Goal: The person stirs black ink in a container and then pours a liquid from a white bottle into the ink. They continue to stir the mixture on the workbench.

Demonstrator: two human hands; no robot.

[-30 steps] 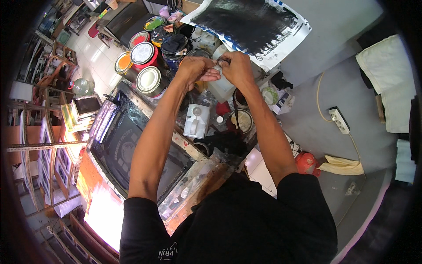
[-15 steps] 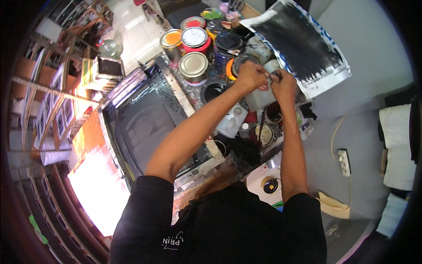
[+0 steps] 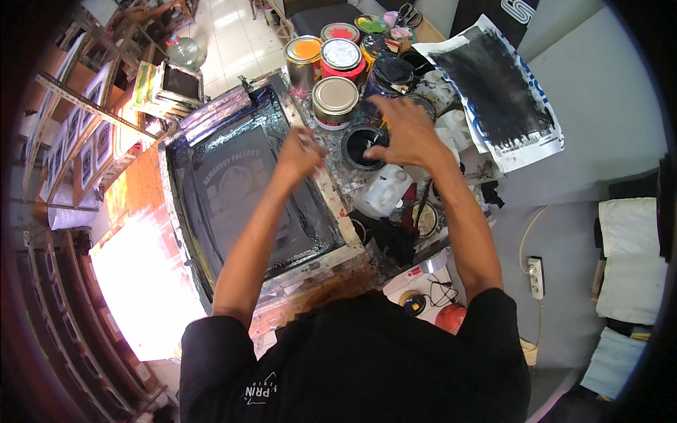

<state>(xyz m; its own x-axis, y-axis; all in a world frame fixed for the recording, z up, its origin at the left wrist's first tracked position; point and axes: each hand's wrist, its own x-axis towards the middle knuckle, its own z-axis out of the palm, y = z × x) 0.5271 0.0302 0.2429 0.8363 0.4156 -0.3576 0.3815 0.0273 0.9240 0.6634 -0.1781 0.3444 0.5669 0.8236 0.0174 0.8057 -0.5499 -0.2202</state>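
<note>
My left hand (image 3: pixel 299 156), smeared by motion, hangs over the right rail of a screen printing frame (image 3: pixel 326 190). Its fingers look drawn in, but whether they hold anything is too blurred to tell. Inside the frame, the dark mesh (image 3: pixel 233 187) bears a faint printed design. Farther right, my right hand (image 3: pixel 410 137) is spread with nothing in its grasp, thumb near the rim of a round tub of black ink (image 3: pixel 360 146). Nearest to that tub stand a closed metal can (image 3: pixel 335 99) and a whitish translucent plastic jug (image 3: pixel 384 190).
Behind my hands cluster several paint cans, one with an orange top (image 3: pixel 303 49). A black-smeared sheet (image 3: pixel 497 88) leans by the grey wall. Black cloth (image 3: pixel 391 240) lies at the table's near edge. Racks (image 3: pixel 92 127) stand left; a power strip (image 3: pixel 536 277) hangs right.
My hands have parted from above the containers at the right. The left swung left to the screen frame; the right moved slightly left and spread its fingers. The view has shifted slightly.
</note>
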